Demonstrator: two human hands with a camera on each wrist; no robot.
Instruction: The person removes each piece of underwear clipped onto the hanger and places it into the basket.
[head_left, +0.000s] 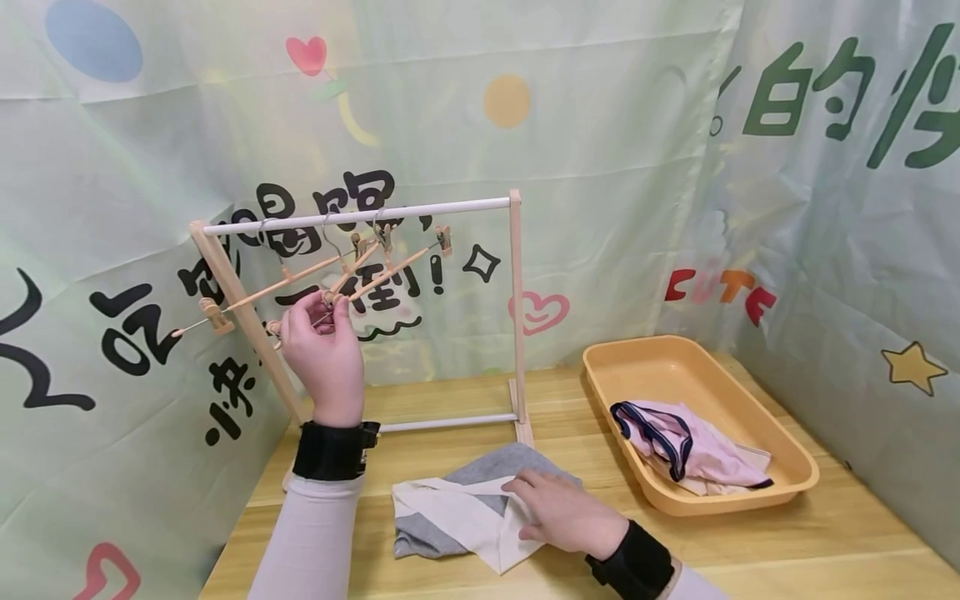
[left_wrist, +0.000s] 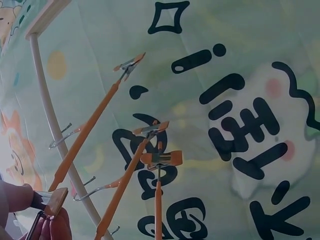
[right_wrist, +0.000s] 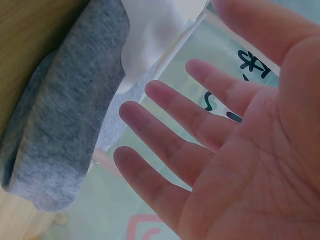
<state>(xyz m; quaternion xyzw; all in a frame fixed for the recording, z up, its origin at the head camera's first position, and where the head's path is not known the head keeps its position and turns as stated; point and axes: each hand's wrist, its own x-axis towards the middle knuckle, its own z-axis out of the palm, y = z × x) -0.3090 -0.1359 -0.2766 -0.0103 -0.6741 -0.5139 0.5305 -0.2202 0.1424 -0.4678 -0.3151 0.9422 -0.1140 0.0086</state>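
My left hand (head_left: 327,358) is raised at the rack and pinches a small wooden clip (left_wrist: 56,202) at the end of a clip hanger (left_wrist: 85,137). Other wooden hangers with clips (head_left: 216,315) hang beside it on the white rod (head_left: 360,214). On the table lies a folded grey and white cloth garment (head_left: 450,512). Above its right side is my right hand (head_left: 566,512), fingers spread and holding nothing. In the right wrist view, the garment's grey part (right_wrist: 65,105) stands near the fingertips; whether they touch it I cannot tell.
A yellow tray (head_left: 787,467) at the right holds pink cloth (head_left: 712,450) with dark trim. The wooden rack's right post (head_left: 516,317) rises behind the grey garment. Printed curtains (head_left: 600,167) enclose the back and sides of the wooden table (head_left: 555,575).
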